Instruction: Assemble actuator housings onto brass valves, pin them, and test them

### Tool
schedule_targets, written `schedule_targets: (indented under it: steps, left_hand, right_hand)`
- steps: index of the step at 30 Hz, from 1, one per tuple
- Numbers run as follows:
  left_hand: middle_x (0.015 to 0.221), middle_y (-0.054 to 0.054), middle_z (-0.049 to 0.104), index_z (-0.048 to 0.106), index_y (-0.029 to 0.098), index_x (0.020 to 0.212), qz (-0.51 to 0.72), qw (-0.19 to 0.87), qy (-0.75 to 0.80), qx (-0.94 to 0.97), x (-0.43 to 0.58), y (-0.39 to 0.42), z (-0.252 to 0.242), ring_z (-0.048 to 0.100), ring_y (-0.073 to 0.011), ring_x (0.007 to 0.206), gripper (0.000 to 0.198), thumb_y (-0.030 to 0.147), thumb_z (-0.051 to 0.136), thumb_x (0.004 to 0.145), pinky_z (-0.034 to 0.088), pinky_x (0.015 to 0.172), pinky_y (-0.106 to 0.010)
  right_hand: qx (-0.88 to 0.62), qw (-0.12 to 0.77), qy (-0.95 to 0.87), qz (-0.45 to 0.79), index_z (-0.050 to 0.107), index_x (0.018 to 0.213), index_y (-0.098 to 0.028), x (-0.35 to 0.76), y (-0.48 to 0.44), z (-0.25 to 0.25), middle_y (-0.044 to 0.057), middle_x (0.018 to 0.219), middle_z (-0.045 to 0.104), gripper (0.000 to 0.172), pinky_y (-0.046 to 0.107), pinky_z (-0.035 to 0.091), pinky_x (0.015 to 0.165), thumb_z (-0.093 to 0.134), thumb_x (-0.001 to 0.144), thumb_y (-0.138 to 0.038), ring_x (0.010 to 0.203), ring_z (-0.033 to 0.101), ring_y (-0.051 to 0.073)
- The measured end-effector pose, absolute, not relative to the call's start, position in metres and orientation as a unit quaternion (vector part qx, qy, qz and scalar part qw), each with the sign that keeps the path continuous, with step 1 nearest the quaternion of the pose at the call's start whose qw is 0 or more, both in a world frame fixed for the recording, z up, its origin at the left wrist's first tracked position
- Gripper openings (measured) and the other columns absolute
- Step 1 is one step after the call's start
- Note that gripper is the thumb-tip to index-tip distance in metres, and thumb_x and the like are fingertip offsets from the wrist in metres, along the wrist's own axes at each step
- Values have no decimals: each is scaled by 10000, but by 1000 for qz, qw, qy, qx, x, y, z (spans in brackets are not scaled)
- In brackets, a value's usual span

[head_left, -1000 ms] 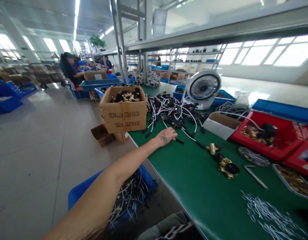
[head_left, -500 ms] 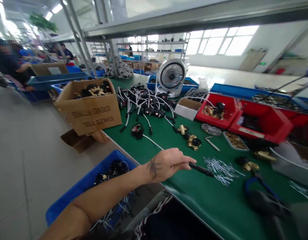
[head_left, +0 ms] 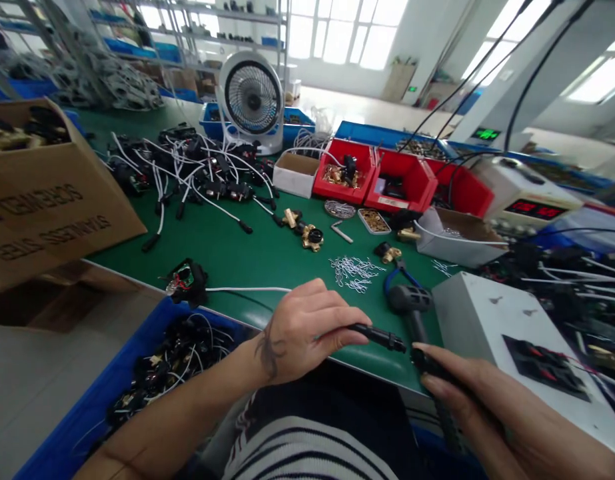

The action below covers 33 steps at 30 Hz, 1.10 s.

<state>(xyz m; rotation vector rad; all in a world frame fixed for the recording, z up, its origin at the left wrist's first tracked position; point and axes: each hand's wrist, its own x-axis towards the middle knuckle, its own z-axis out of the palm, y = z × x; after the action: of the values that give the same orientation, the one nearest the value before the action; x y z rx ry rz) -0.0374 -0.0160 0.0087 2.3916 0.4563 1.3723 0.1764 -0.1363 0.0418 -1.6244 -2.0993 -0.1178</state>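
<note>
My left hand (head_left: 307,327) is closed around a black cable connector (head_left: 380,337) whose white cable (head_left: 247,289) runs left across the green table (head_left: 247,257) to a small black module (head_left: 186,280). My right hand (head_left: 487,407) is closed on a second black connector (head_left: 427,363), its tip just right of the first one. The two connector ends sit close together, a little apart, over the table's near edge.
A blue bin (head_left: 137,373) of wired parts stands low left, a cardboard box (head_left: 42,193) of fittings far left. A pile of cables (head_left: 187,167), a white fan (head_left: 252,100), red bins (head_left: 387,183), brass fittings (head_left: 307,233), loose clips (head_left: 352,272), pliers (head_left: 410,297) and a grey box (head_left: 507,347) crowd the table.
My left hand has pulled the connector and its cable from the pile back to the table's near edge. My right hand has come into view holding a second connector. The view swung right.
</note>
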Motion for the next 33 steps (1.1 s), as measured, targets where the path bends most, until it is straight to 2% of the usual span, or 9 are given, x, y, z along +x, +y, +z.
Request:
schedule_targets:
  steps: [6, 10, 13, 16, 20, 23, 25, 29, 33]
  left_hand:
    - [862, -22, 730, 665, 152, 984, 489, 161, 149, 844, -38, -17, 9, 589, -116, 754, 144, 261, 588, 929, 450, 721, -276]
    - [867, -9, 728, 665, 181, 980, 502, 116, 150, 844, -39, -18, 9, 560, -114, 749, 142, 267, 557, 948, 455, 713, -279]
    - [876, 0, 732, 658, 190, 998, 512, 76, 156, 841, -40, -17, 8, 551, -116, 764, 112, 228, 571, 939, 454, 711, -276]
    - [881, 5, 735, 657, 195, 1005, 508, 51, 156, 845, -41, -15, 8, 552, -122, 764, 107, 212, 587, 927, 449, 708, -281]
    - [885, -3, 741, 668, 191, 1001, 503, 29, 150, 851, -40, -14, 7, 556, -137, 768, 138, 186, 544, 943, 438, 705, -295]
    - [889, -13, 743, 665, 167, 1010, 505, 11, 142, 851, -40, -14, 7, 559, -135, 762, 178, 174, 492, 966, 440, 699, -294]
    - [895, -22, 744, 657, 145, 1020, 501, 6, 130, 856, -41, -14, 6, 562, -134, 761, 193, 170, 471, 975, 445, 698, -294]
    - [895, -26, 745, 655, 135, 1013, 493, -5, 88, 865, -44, -13, 6, 545, -141, 754, 207, 175, 455, 981, 437, 691, -297]
    - [898, -43, 739, 652, 106, 1023, 493, -17, 71, 867, -44, -10, 2, 537, -156, 746, 194, 149, 473, 963, 429, 668, -304]
  right_hand:
    - [-569, 205, -793, -72, 604, 1146, -237, 166, -127, 52, 6, 894, 722, 283, 146, 549, 614, 377, 1018, -346, 694, 699, 112]
    - [-552, 199, -806, -75, 636, 1059, -210, 164, -125, 59, -3, 785, 721, 313, 134, 513, 493, 352, 1026, -338, 582, 679, 97]
    - [-553, 200, -805, -79, 651, 1038, -201, 163, -122, 62, 2, 770, 728, 334, 132, 483, 430, 347, 1026, -340, 573, 683, 96]
    - [-555, 203, -802, -81, 652, 1052, -199, 162, -121, 63, 4, 791, 736, 332, 127, 499, 462, 355, 1024, -344, 593, 691, 96]
    - [-554, 200, -804, -78, 660, 998, -195, 159, -122, 63, 3, 726, 720, 369, 133, 493, 445, 323, 1031, -342, 536, 669, 96]
    - [-563, 184, -801, -87, 664, 1038, -174, 160, -123, 61, 36, 788, 731, 353, 162, 553, 562, 345, 1023, -324, 597, 695, 126]
    - [-563, 187, -800, -87, 674, 1031, -158, 161, -123, 61, 52, 815, 742, 353, 175, 570, 589, 357, 1017, -313, 605, 703, 138]
    - [-551, 220, -805, 2, 697, 932, -198, 159, -120, 64, -7, 754, 754, 321, 97, 538, 529, 393, 995, -276, 572, 703, 102]
    - [-570, 241, -784, 53, 723, 920, -211, 157, -117, 64, -15, 790, 766, 276, 85, 541, 570, 452, 944, -256, 612, 719, 108]
